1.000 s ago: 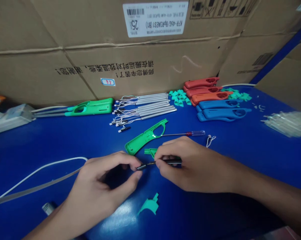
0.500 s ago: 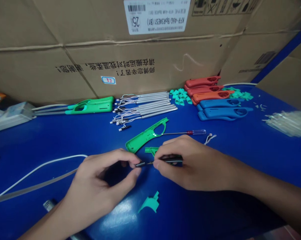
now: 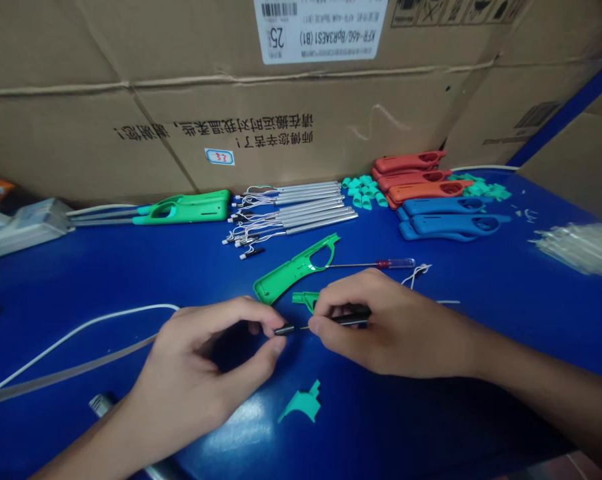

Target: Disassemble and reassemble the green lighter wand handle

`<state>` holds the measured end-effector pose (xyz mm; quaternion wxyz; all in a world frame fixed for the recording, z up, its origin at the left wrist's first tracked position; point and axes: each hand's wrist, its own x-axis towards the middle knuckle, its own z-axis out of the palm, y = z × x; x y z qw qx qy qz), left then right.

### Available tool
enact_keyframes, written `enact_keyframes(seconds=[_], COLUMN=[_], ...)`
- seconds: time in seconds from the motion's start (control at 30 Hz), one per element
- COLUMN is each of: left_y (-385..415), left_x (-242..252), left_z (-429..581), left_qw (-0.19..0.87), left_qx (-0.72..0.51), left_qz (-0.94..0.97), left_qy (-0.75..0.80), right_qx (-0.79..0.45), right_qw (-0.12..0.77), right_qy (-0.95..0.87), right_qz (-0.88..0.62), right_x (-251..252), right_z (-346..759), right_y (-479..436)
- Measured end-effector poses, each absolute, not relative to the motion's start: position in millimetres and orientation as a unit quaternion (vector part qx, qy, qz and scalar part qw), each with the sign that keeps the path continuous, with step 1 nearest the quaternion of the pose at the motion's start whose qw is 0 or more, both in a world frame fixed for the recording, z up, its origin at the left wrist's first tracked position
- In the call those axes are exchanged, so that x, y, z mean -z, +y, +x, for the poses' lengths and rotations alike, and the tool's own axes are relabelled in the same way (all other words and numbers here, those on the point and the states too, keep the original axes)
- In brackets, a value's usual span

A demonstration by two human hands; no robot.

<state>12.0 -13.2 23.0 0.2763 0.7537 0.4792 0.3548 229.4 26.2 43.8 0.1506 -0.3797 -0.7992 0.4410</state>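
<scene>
My left hand [image 3: 215,367] pinches a short black cylinder [image 3: 284,330] between thumb and forefinger. Opposite it, my right hand [image 3: 371,327] has its fingers closed round a slim black rod-shaped piece [image 3: 351,319]. A thin brass-coloured pin [image 3: 304,327] runs between the two black pieces; whether it enters the cylinder I cannot tell. Just beyond the hands lies an open green lighter half-shell [image 3: 285,273]. Another green shell [image 3: 305,300] is partly hidden behind my right fingers. A teal trigger-like part [image 3: 303,405] lies on the blue table nearer to me.
A screwdriver [image 3: 398,263] lies behind my right hand. Farther back are several silver tubes with wires [image 3: 315,217], teal parts [image 3: 365,192], red shells [image 3: 411,162], blue shells [image 3: 455,225] and green lighters [image 3: 201,207]. A cardboard box [image 3: 181,113] stands behind them.
The view has shifted slightly, so things sit a little farther right. Both hands keep their grips, with the two black pieces still end to end.
</scene>
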Motion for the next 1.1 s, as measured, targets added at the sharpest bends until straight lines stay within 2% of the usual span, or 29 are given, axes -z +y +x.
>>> enact_keyframes(seconds=[0.23, 0.7, 1.1], left_y=[-14.4, -18.6, -16.2], left_x=[-22.7, -18.4, -17.0], left_z=[12.0, 10.8, 11.8], left_qw=[0.277, 0.226, 0.238], left_qx=[-0.362, -0.365, -0.371], left_qz=[0.747, 0.775, 0.788], left_qy=[0.485, 0.464, 0.429], right_qx=[-0.482, -0.465, -0.472], right_qw=[0.145, 0.126, 0.138], right_qy=[-0.786, -0.805, -0.796], right_qz=[-0.360, -0.346, -0.353], right_x=[-44.6, -45.1, -43.0], right_z=[230.7, 231.6, 231.3], right_y=[26.6, 28.1, 27.2])
